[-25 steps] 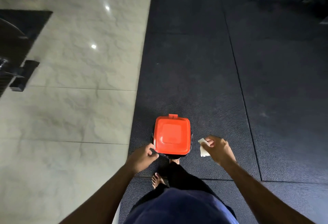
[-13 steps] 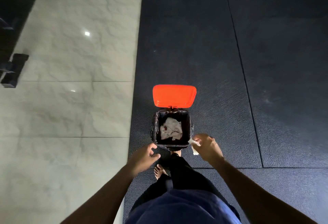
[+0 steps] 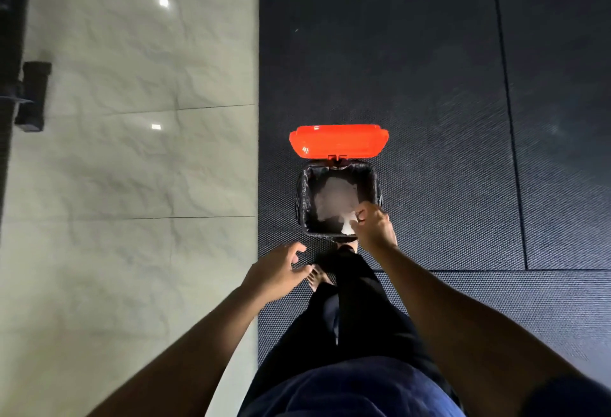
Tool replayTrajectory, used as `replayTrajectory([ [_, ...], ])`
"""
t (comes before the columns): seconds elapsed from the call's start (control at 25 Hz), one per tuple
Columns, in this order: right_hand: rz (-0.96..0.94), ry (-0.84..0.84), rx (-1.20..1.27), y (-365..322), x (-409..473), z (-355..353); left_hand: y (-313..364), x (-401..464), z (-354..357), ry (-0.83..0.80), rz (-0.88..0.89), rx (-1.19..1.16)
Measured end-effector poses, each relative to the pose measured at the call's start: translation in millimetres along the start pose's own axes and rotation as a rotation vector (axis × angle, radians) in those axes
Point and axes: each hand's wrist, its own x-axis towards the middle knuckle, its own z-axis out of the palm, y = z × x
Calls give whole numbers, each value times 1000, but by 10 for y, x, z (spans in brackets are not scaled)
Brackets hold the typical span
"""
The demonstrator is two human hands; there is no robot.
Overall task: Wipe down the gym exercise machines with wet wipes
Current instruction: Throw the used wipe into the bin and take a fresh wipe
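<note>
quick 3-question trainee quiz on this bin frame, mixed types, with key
1. True or false: the orange lid is shut over the bin.
2. Which hand has a grip on the white wipe? A) left hand B) right hand C) neither
3. Fill in: the bin stands on the dark ____, not on the pale tiles.

Key: 1 false, it stands raised; 2 B; 3 mat.

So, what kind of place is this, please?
Probably a gym floor: dark textured rubber mats lie beside glossy pale tiles, and a black machine foot shows at the left edge.
</note>
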Motion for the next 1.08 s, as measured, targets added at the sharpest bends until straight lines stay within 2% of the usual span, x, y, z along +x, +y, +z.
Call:
replayTrajectory([
  [0.4, 38, -41, -32, 213, -142, -410, 163, 234, -263, -50, 19, 56],
  [0.72, 14, 0, 5, -91, -645, -698, 496, 302, -546, -46, 192, 120],
  [0.88, 1, 116, 50, -262, -1165, -675, 546, 200, -661, -48, 325, 230],
  [1.08, 169, 340, 173, -164, -1919, -585, 815, 118, -610, -87, 434, 377],
])
